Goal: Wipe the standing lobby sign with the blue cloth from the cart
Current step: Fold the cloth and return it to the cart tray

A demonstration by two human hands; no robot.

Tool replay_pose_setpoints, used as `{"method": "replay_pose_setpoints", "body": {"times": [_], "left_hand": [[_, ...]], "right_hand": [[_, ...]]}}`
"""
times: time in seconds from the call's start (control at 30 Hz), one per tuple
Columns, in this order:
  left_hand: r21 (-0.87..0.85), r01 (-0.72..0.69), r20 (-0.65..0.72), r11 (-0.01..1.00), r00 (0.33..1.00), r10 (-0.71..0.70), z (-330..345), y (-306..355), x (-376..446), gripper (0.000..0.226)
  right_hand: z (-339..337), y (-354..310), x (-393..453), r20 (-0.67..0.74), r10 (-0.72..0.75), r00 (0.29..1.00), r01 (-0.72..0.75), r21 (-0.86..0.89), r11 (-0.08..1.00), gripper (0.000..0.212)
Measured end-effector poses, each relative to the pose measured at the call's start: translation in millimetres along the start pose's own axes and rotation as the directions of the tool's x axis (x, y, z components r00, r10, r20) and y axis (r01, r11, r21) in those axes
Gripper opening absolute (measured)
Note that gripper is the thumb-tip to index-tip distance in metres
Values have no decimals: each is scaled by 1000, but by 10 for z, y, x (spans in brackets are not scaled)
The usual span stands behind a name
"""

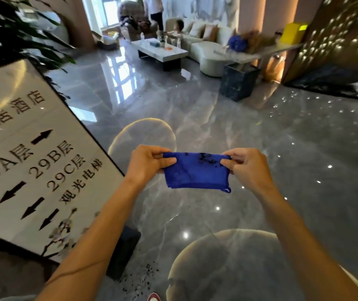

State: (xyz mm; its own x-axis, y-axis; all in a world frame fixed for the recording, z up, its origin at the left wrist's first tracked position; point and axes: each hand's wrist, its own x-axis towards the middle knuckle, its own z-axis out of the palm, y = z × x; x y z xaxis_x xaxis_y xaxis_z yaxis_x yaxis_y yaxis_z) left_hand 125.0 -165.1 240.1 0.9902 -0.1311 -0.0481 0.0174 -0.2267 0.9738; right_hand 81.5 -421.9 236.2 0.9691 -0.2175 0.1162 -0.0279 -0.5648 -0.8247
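Soft matt blue cloth; glossy white sign; polished grey marble floor.

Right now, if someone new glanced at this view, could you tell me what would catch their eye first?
The blue cloth at the centre, stretched between the left hand and right hand above the glossy grey floor, with dark specks near its top edge. Next, the big white sign on the left, tilted in the view, with black arrows and floor numbers. Far back, a pale sofa and low table.

Bright window daylight glares off the glossy floor (edges blurred, warped).
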Motion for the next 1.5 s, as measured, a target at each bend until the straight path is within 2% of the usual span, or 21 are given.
{"method": "replay_pose_setpoints", "body": {"times": [0.17,0.33,0.47,0.6,0.73,0.83,0.97,1.03,1.17,1.3,1.5], "left_hand": [[-1,-29,125,1000,992,29,720,114,-160,19],[-22,-54,300,998,952,58,1491,237,-284,20],[-19,-84,445,996,892,83,2079,357,-351,17],[-23,-101,585,995,805,96,2573,470,-399,19],[-44,-137,727,990,675,126,2974,560,-508,17],[-77,-142,825,987,547,143,3224,618,-610,19],[-110,-155,908,982,387,162,3537,666,-821,19],[-132,-144,943,981,285,169,3668,679,-995,23],[-180,-169,975,969,96,198,3892,681,-1467,34],[-230,-173,971,958,-110,213,4086,726,-2027,48],[-206,-118,945,971,-283,166,4353,740,-2918,28]], "right_hand": [[-641,424,-410,-102,80,992,-80,-1,997,30],[-1241,768,-948,-240,160,957,-166,-4,986,35],[-1637,948,-1368,-375,252,892,-279,-18,960,21],[-1873,1035,-1773,-521,309,796,-384,-39,923,23],[-1983,1031,-2201,-628,381,679,-496,-9,869,15],[-1970,974,-2509,-720,412,558,-559,40,828,12],[-1909,855,-2934,-828,408,385,-641,78,764,22],[-1863,800,-3197,-849,432,305,-665,135,734,29],[-1766,671,-3767,-872,473,124,-710,255,656,13],[-1661,513,-4313,-894,447,-25,-739,318,594,14],[-1575,380,-5118,-890,396,-225,-744,420,521,13]]}}
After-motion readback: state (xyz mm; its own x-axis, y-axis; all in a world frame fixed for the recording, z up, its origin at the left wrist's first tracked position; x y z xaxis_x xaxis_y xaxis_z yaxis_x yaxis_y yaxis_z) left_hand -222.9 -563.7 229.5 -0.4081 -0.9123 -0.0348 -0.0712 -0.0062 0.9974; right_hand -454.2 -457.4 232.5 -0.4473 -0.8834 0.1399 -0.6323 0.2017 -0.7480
